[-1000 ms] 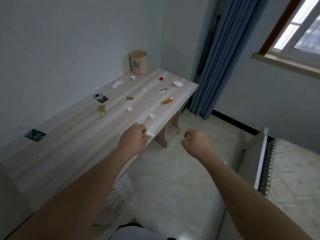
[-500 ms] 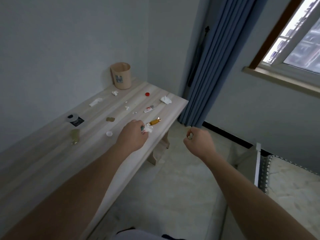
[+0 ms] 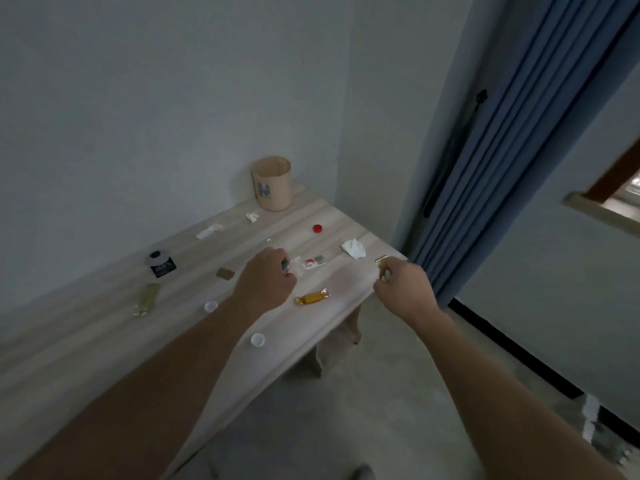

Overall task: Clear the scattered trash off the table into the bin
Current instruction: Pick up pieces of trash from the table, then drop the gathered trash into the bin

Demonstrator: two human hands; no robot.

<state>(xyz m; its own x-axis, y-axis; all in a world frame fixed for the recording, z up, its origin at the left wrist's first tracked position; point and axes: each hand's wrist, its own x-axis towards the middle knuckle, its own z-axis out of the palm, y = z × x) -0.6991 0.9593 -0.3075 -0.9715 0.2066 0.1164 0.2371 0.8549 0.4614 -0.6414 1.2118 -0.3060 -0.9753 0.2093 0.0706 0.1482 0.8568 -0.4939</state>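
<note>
My left hand [image 3: 265, 284] hovers over the middle of the wooden table [image 3: 104, 341], closed around a crumpled white and green scrap [image 3: 292, 266]. Over the table's front edge, my right hand [image 3: 403, 291] is closed on a small yellowish scrap [image 3: 383, 277]. The tan bin [image 3: 271, 183] stands at the far end by the wall. A gold candy wrapper [image 3: 311, 297] lies between my hands. Farther off are a red cap [image 3: 317, 229], a white tissue [image 3: 354, 248] and a red-white wrapper [image 3: 310, 264].
Two white caps [image 3: 210, 306] [image 3: 257, 339], an olive wrapper [image 3: 147, 299], a small brown piece [image 3: 225, 273], a black packet [image 3: 161, 264] and white scraps [image 3: 209, 231] [image 3: 252, 216] lie on the left half. A blue curtain [image 3: 502, 133] hangs right of the table's end.
Both hands, still closed on their scraps, have moved farther along the table toward the bin. The view has shifted forward and the bin looks closer.
</note>
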